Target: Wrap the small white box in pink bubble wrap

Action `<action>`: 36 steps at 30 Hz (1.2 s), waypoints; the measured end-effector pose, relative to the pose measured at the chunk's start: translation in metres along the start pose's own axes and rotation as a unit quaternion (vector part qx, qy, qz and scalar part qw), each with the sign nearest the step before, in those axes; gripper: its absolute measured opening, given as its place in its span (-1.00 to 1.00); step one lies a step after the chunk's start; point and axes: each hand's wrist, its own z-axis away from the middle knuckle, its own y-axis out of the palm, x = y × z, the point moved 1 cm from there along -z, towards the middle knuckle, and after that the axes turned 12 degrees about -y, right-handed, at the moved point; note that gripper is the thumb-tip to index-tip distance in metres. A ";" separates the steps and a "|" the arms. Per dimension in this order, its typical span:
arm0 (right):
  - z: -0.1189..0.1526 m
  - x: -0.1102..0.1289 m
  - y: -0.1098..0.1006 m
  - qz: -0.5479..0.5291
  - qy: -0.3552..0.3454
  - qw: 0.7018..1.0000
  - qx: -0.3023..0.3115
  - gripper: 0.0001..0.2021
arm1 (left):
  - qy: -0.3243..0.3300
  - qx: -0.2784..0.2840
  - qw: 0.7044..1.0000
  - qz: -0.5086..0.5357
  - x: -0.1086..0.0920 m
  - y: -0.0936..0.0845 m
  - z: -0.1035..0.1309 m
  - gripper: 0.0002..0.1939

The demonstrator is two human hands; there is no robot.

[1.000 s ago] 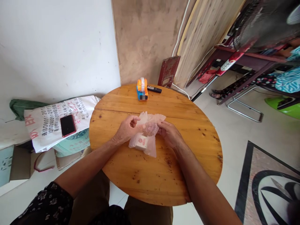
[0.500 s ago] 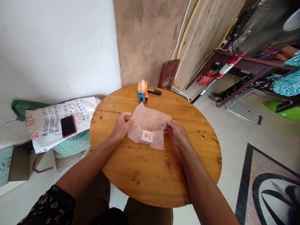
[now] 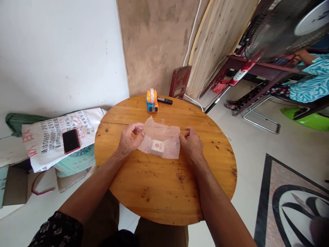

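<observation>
A sheet of clear, pinkish bubble wrap [image 3: 168, 135] lies on the round wooden table [image 3: 151, 187]. A small white box [image 3: 158, 146] with red print shows hazily near its front edge, apparently under a layer of the wrap. My left hand [image 3: 130, 139] is at the wrap's left edge, thumb and fingers curved but apart, the thumb close to the film. On the other side, my right hand [image 3: 191, 141] has its thumb by the right edge and its fingers loosely bent away from it. Whether either thumb touches the film is hard to tell.
An orange and blue tape dispenser [image 3: 152, 101] and a black remote-like object [image 3: 165, 100] stand at the table's far side. Left are sacks with a phone [image 3: 71, 141] on top. A fan [image 3: 272, 31] and a seated person [image 3: 308, 80] are on the right.
The wrap's raised far part has come down and lies flatter, with the box now looking covered. My right hand has let go of the wrap's edge. The view has shifted slightly.
</observation>
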 end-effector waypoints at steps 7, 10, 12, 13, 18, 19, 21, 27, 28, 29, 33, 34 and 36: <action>0.015 0.031 -0.013 -0.205 -0.189 0.960 0.031 -0.70 | -0.031 0.132 0.984 -0.114 0.007 0.002 -0.001 -0.55; 0.016 0.034 -0.015 -0.277 -0.146 0.946 0.088 -0.61 | -0.045 0.153 0.979 -0.126 0.008 0.002 -0.002 -0.46; 0.014 0.032 -0.020 -0.346 -0.121 0.923 0.115 -0.57 | -0.059 0.176 0.979 -0.083 0.005 -0.001 -0.002 -0.47; 0.014 0.032 -0.024 -0.388 -0.112 0.904 0.145 -0.55 | -0.065 0.198 0.977 -0.048 0.002 -0.004 -0.002 -0.49; 0.019 0.035 -0.039 -0.448 -0.068 0.781 0.429 -0.51 | -0.140 0.384 0.909 0.082 -0.008 -0.022 -0.003 -0.57; 0.019 0.035 -0.039 -0.438 -0.063 0.777 0.448 -0.52 | -0.158 0.413 0.895 0.062 -0.007 -0.025 -0.004 -0.59; 0.018 0.033 -0.035 -0.427 -0.056 0.803 0.412 -0.57 | -0.162 0.400 0.901 -0.028 -0.001 -0.025 -0.005 -0.66; 0.013 0.024 -0.012 -0.372 -0.020 0.884 0.284 -0.73 | -0.015 0.117 0.980 -0.158 0.015 -0.012 -0.009 -0.79; 0.013 0.024 -0.010 -0.358 -0.028 0.891 0.278 -0.75 | 0.013 0.095 0.984 -0.148 0.014 -0.010 -0.008 -0.79; 0.013 0.024 -0.009 -0.344 -0.044 0.898 0.272 -0.77 | 0.041 0.089 0.985 -0.142 0.012 -0.009 -0.007 -0.78; 0.016 0.031 -0.011 -0.308 -0.119 0.911 0.249 -0.71 | 0.084 0.188 0.963 -0.173 0.004 -0.002 0.000 -0.51; 0.017 0.033 -0.011 -0.303 -0.133 0.911 0.245 -0.64 | 0.077 0.219 0.954 -0.189 0.004 -0.001 0.001 -0.38; 0.021 0.038 -0.009 -0.299 -0.166 0.908 0.243 -0.49 | 0.060 0.272 0.936 -0.215 0.006 0.002 0.004 -0.14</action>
